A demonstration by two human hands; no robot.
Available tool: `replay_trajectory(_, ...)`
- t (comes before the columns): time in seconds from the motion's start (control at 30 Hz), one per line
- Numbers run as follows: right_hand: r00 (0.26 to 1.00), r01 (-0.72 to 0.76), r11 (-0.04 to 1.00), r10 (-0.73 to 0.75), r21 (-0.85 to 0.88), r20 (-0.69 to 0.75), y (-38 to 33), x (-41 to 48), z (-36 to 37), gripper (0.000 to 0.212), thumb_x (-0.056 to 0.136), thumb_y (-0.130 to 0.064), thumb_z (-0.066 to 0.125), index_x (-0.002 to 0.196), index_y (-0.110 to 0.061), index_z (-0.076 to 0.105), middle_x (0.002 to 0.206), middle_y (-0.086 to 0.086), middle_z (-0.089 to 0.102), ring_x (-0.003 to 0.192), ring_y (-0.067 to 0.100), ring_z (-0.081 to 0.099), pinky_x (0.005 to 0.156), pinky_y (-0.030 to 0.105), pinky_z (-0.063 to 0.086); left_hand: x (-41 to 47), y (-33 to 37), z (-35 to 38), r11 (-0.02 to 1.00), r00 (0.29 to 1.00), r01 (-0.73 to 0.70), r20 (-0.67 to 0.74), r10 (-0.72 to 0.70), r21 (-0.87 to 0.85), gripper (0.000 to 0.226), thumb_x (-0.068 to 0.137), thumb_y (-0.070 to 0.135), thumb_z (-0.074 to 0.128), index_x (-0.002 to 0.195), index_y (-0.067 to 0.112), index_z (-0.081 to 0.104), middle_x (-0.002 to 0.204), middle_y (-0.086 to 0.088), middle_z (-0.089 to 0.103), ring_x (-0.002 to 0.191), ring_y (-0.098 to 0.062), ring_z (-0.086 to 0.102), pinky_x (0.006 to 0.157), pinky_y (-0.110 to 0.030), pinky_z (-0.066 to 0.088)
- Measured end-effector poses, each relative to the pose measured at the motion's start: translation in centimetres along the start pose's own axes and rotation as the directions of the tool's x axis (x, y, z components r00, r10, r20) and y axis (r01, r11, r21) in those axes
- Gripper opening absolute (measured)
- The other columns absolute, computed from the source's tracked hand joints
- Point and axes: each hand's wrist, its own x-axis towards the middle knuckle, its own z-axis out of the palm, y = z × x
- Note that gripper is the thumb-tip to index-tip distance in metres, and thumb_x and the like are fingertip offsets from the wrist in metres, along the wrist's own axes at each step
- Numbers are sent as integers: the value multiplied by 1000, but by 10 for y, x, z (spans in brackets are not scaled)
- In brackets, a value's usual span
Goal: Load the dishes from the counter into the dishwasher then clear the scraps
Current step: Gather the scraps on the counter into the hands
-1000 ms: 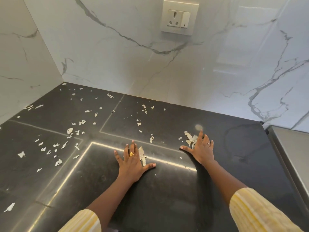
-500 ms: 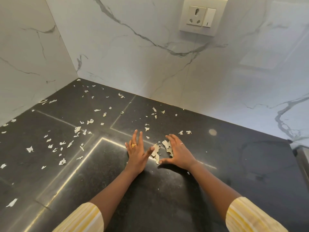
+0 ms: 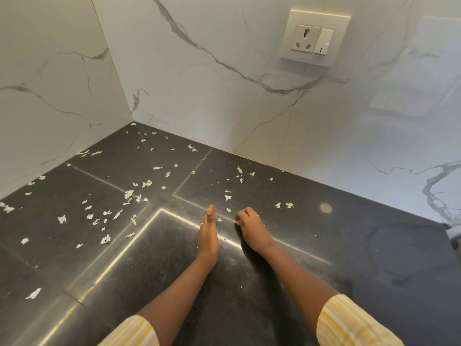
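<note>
Small pale scraps [image 3: 128, 194] lie scattered over the black stone counter [image 3: 361, 258], mostly to the left and toward the back corner. My left hand [image 3: 208, 236] stands on its edge on the counter, fingers straight, palm facing right. A hand's width to its right, my right hand [image 3: 252, 228] rests on the counter with its fingers curled under; the gathered scraps sit hidden beneath them. One tiny scrap [image 3: 219, 219] lies between the hands. Two more scraps [image 3: 283, 205] lie just beyond the right hand. No dishes or dishwasher are in view.
White marble walls meet in a corner [image 3: 132, 121] at the back left. A wall socket with a switch [image 3: 315, 37] sits high on the back wall. The counter ends at its right edge [image 3: 449, 236]. A round pale mark [image 3: 325, 208] shows on the stone.
My hands swept together, pushing scraps into a small pile between them. The right hand's fingers have now curled over that pile, and the left hand has turned up onto its edge.
</note>
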Motion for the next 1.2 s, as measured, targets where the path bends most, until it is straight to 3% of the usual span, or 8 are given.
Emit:
replay_trajectory(0.17, 953, -171, 864, 267, 473, -143, -17, 8, -20, 7, 87, -10, 60, 93, -9, 63, 91, 1, 60, 79, 10, 53, 74, 18, 36, 4, 10, 20, 900, 976, 217, 63, -209, -378, 53, 98, 46, 29, 135, 11, 43, 128, -6, 55, 123, -19, 48, 111, -35, 32)
replay_trajectory(0.27, 975, -110, 782, 204, 614, -85, -38, 4, -27, 19, 86, -6, 59, 102, -16, 61, 97, -1, 64, 84, 8, 59, 78, 23, 48, 8, 16, 27, 746, 934, 356, 187, -305, -563, 55, 97, 51, 31, 123, 9, 54, 100, -7, 66, 95, -18, 63, 82, -29, 52)
replay_trajectory(0.47, 999, 18, 953, -5, 302, -44, -56, 0, -15, 37, 91, -27, 56, 125, -11, 56, 132, 3, 52, 126, 14, 40, 107, 23, 25, 12, 18, 41, 466, 931, 337, 215, -296, -818, 40, 100, 37, 22, 100, 13, 54, 95, 0, 58, 91, -12, 56, 83, -24, 47)
replay_trajectory(0.6, 997, 20, 900, 16, 435, -78, -40, -5, -28, 57, 84, -51, 56, 133, -22, 49, 143, -6, 41, 133, 4, 25, 110, 25, 18, 26, 17, 41, 313, 911, 331, 215, -351, -890, 43, 101, 32, 26, 95, 8, 61, 95, -10, 65, 92, -23, 61, 90, -35, 46)
replay_trajectory(0.77, 879, -168, 901, 321, 401, -353, 23, -1, -53, 39, 91, -35, 52, 117, -7, 60, 122, 6, 58, 118, 19, 50, 96, 23, 33, 36, 19, 40, 270, 911, 277, 163, -379, -922, 42, 100, 25, 25, 90, 5, 60, 69, -10, 70, 59, -21, 69, 72, -32, 48)
replay_trajectory(0.93, 822, -519, 854, 487, -37, -295, 97, 16, -54, 64, 95, -49, 37, 135, 1, 38, 148, 19, 28, 139, 32, 22, 115, 42, 18, 48, 15, 27, 285, 915, 225, 101, -391, -932, 40, 100, 23, 26, 93, 3, 60, 78, -10, 68, 61, -20, 69, 74, -30, 48)
replay_trajectory(1.07, 894, -442, 871, 410, -215, -178, 98, 54, -49, 79, 92, -59, 26, 146, -2, 16, 154, 15, 14, 144, 26, 10, 118, 37, 7, 56, 14, 10, 282, 908, 194, 63, -414, -940, 40, 101, 23, 26, 94, 2, 59, 93, -10, 62, 84, -21, 60, 73, -31, 48)
replay_trajectory(1.2, 971, -239, 944, 238, -230, -34, 92, 109, -48, 76, 93, -56, 32, 147, -6, 15, 155, 13, 13, 144, 26, 8, 118, 38, 8, 65, 10, -9, 268, 915, 161, 42, -400, -950, 39, 100, 23, 28, 95, 3, 61, 77, -10, 71, 75, -21, 69, 74, -34, 55)
